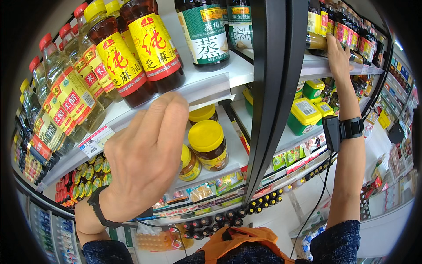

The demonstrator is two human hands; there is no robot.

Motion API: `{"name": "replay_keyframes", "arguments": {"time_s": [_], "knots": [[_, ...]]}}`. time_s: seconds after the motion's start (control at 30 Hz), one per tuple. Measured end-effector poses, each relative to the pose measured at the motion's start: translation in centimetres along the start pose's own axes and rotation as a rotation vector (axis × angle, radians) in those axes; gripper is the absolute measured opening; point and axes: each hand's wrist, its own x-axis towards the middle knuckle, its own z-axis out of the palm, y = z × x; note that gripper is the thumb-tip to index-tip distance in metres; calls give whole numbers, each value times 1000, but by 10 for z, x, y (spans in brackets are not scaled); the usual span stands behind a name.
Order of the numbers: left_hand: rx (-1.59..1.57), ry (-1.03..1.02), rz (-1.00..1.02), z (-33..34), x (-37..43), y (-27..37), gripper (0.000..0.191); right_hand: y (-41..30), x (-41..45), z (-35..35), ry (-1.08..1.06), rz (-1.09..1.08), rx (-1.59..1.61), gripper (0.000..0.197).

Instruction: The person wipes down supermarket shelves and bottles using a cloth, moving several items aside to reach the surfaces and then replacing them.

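Observation:
On the upper right shelf, my right hand (339, 59) grips a brown bottle (316, 42) that lies on its side near the shelf's front edge. My fingers wrap over its middle and hide part of it. My left hand (145, 148) is raised before the left shelf's front edge, back of the hand towards me. Its fingers are curled and their tips hidden, so whether it holds anything is unclear. Just beyond it stand dark sesame oil bottles (156, 49) with yellow labels. A soy sauce bottle (206, 36) with a green and white label stands further right.
A black upright post (272, 82) divides the shelves. Red-capped vinegar bottles (74, 95) crowd the left. Yellow-lidded jars (207, 143) and green tubs (305, 115) stand on the lower shelves. Several dark bottles (227, 217) stand low down. A black cable (318, 204) hangs from my right wrist device.

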Motion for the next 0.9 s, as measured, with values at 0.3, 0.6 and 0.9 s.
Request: {"name": "replay_keyframes", "arguments": {"time_s": [0.3, 0.6, 0.9], "knots": [[-21, 98, -50, 11, 3, -4, 13, -6, -1, -4, -15, 35, 129, 70], [-200, -17, -114, 4, 21, -6, 8, -8, -3, -6, -19, 50, 176, 63], [-179, -97, -1, -3, 30, -12, 5, -12, -7, -8, -21, 86, 200, 60]]}}
